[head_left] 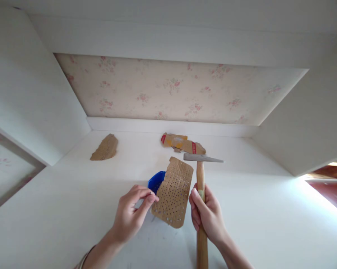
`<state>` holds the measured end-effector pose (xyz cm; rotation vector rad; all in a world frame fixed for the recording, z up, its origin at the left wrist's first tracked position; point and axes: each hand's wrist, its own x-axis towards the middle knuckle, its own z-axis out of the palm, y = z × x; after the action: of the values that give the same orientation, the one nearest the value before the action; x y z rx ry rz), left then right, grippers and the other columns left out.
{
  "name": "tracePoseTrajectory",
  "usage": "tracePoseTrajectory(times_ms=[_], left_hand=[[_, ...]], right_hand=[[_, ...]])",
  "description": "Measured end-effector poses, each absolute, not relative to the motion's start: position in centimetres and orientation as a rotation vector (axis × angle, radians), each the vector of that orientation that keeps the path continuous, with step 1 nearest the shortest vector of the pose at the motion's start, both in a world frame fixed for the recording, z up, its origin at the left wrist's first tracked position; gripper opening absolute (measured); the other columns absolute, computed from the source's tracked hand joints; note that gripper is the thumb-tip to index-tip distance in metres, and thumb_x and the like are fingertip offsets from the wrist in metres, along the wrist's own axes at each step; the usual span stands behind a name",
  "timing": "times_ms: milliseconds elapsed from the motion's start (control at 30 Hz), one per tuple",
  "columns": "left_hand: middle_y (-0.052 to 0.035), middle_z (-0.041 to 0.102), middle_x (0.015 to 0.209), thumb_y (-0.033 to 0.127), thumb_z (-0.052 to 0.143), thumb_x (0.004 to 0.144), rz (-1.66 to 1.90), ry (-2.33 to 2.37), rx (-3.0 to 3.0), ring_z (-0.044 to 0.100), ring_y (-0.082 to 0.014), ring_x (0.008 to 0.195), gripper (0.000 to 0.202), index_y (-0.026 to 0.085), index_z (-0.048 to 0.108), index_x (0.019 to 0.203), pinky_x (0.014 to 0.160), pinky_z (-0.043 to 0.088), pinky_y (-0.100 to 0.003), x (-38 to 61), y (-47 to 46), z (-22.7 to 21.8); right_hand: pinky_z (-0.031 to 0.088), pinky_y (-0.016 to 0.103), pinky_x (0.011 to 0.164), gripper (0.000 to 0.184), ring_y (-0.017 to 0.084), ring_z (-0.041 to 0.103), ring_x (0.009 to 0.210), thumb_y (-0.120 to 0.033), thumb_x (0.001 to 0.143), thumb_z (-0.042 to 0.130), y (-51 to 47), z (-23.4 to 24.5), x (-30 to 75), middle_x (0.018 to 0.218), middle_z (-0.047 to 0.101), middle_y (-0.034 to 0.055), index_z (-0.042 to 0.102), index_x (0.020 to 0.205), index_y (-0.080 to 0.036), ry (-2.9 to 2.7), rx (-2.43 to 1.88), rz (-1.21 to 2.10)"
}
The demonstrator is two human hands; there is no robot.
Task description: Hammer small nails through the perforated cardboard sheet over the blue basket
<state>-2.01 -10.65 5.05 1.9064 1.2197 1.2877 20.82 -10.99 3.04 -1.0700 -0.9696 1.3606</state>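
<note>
My right hand [206,213] is wrapped round the wooden handle of a hammer [201,179]. The hammer stands head up, its narrow steel head lying crosswise with the tapered end to the right. A piece of brown cardboard [174,194], dotted with many small holes, rests between my hands, partly over a blue container [155,181]. My left hand [133,209] has thumb and forefinger pinched together at the cardboard's left edge. Whatever lies between those fingertips is too small to make out. Most of the blue container is hidden under the cardboard.
On the white surface [59,209] lie a torn cardboard scrap [104,147] at the left and a cardboard strip [182,142] with red and yellow tape behind the hammer head. White panels [303,104] rise at both sides, with floral wallpaper [171,89] at the back.
</note>
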Motion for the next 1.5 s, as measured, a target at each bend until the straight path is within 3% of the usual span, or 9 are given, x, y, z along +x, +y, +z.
tracePoseTrajectory(times_ms=[1033,1500], left_hand=[[-0.0035,0.068,0.075,0.021,0.052,0.095,1.355,1.265,2.170,0.064,-0.0160,0.071,0.015,0.020,0.065,0.089,0.069,0.051,-0.026,-1.5,-10.4,3.5],[-0.0010,0.076,0.090,0.014,0.054,0.095,1.341,1.160,2.371,0.070,-0.0160,0.076,0.013,0.022,0.063,0.099,0.094,0.045,-0.036,-1.7,-9.9,3.7]], right_hand=[[0.035,0.012,0.023,0.037,0.001,0.032,0.026,-0.054,0.091,0.061,-10.5,2.7,20.9,0.051,0.044,-0.0143,0.043,0.080,-0.023,-0.982,-1.073,1.370],[0.035,0.011,0.023,0.036,0.001,0.032,0.025,-0.053,0.093,0.059,-10.4,2.7,20.9,0.049,0.043,-0.0145,0.044,0.080,-0.023,-0.994,-1.065,1.363]])
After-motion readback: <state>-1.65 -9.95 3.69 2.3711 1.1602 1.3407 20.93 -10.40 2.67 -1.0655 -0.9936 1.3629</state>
